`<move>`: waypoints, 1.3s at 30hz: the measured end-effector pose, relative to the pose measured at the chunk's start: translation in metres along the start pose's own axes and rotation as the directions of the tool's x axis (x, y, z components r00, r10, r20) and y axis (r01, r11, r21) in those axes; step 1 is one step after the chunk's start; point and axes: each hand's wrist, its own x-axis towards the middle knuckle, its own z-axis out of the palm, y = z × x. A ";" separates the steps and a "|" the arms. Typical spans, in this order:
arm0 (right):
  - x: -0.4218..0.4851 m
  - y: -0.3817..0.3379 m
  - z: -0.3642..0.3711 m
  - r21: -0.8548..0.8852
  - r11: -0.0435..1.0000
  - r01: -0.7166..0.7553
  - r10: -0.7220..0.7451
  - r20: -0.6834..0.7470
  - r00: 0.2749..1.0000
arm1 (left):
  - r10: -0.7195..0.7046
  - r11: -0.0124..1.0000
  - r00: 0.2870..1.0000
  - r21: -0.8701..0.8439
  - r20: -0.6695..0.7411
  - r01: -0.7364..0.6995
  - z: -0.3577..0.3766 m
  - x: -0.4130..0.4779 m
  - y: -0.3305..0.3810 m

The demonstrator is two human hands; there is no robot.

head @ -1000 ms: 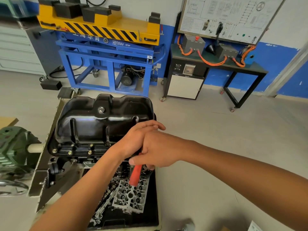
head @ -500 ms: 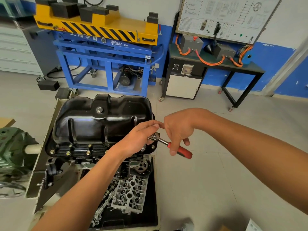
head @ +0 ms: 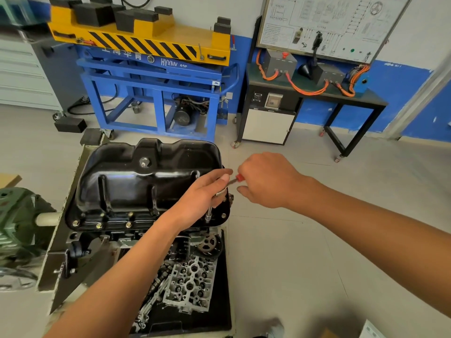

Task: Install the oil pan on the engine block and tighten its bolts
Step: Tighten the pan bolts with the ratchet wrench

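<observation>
The black oil pan (head: 136, 184) sits upside down on the engine block (head: 102, 236), with bolts (head: 99, 225) along its near flange. At the pan's right near corner stands a ratchet with a red handle (head: 239, 177), its socket extension (head: 209, 213) upright on the flange. My left hand (head: 202, 196) rests on the ratchet's head, fingers curled round it. My right hand (head: 266, 179) grips the red handle, which points away to the right and is mostly hidden in the fist.
A tray below the block holds a cylinder head (head: 190, 286), a sprocket (head: 209, 243) and an oil filter (head: 181, 250). A green stand gearbox (head: 17, 220) is at left. A blue and yellow lift table (head: 151, 69) and a black bench (head: 314, 98) stand behind.
My right hand swung the ratchet handle from pointing toward me, round to the right and then farther away. My left hand stayed on the ratchet head.
</observation>
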 end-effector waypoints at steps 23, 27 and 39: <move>-0.009 -0.083 0.014 0.739 0.640 -0.209 -0.125 0.369 0.921 | 0.011 0.995 0.993 0.095 0.114 -0.022 -0.011 -0.008 0.002; -0.005 -0.056 -0.006 0.600 0.764 -0.235 -0.197 0.564 0.802 | 0.008 0.987 0.997 0.162 0.076 -0.021 -0.007 -0.002 0.002; 0.018 -0.004 -0.022 -0.218 0.974 0.065 -0.039 0.123 0.992 | -0.072 0.983 0.992 0.174 0.105 0.053 0.002 -0.001 0.001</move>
